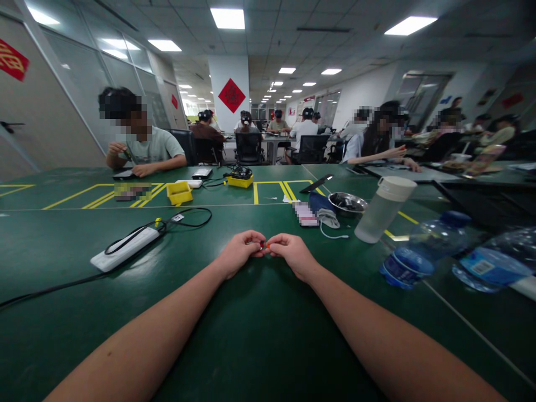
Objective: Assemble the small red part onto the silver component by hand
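Over the green table (234,346), my two hands meet at the fingertips near the middle of the view. My left hand (242,252) pinches a tiny dark and red piece (262,244). Facing it, my right hand (292,254) has its thumb and fingers closed on a tiny orange-red piece (268,245). Both pieces are mostly covered by the fingers, and whether they touch each other cannot be made out.
Left lies a white power strip (128,248) with a black cable. Yellow bins (179,194) stand farther back. Right are a metal bowl (347,203), a frosted bottle (384,209) and water bottles (425,251). People sit across the table.
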A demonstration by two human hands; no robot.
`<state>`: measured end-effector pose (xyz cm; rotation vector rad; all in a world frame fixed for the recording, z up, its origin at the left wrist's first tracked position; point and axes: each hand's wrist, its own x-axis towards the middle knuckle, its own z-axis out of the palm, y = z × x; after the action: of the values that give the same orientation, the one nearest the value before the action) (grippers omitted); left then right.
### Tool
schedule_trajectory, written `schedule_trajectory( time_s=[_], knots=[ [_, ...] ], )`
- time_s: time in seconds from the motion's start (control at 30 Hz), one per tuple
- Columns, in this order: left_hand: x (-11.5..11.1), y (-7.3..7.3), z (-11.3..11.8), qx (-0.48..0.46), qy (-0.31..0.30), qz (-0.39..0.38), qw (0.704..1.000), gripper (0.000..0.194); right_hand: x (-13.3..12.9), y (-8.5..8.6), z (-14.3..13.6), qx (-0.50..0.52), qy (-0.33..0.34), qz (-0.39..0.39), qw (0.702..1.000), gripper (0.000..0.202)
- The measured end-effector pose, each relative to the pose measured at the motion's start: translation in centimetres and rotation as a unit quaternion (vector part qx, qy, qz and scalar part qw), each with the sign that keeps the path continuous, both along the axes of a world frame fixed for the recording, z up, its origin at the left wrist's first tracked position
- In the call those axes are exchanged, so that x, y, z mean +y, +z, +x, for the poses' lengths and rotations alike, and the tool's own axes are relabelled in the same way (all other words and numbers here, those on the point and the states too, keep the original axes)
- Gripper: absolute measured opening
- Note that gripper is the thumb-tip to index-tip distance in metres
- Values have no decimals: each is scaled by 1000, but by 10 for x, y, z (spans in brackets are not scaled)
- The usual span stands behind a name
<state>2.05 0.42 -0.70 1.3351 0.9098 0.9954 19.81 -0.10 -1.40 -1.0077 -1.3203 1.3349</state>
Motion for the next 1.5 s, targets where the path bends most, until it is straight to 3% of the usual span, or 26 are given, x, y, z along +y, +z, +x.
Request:
schedule_trajectory(
  time_s=[0.13, 0.43, 0.83, 1.0, 1.3, 1.5],
  knots=[
    [0, -1, 0, -7, 2, 9, 1000, 21, 0, -1, 0, -29, -17, 18, 999, 17],
    [-2, 4, 3, -36, 18, -42, 998, 19, 3, 1, 0, 36, -6, -38, 999, 14],
    [-2, 4, 3, 3, 17, -5, 1000, 24, 0, 4, -1, 12, -11, -23, 1000, 15],
    [-4, 6, 2, -4, 7, 1, 1000, 17, -1, 5, -1, 0, -13, -9, 1000, 14],
    [-7, 9, 4, 31, 29, 6, 999, 24, -1, 4, -1, 4, -6, -7, 1000, 16],
    [-7, 10, 5, 38, 39, 11, 998, 18, -2, 5, -2, 0, -8, -9, 1000, 14]
  ],
)
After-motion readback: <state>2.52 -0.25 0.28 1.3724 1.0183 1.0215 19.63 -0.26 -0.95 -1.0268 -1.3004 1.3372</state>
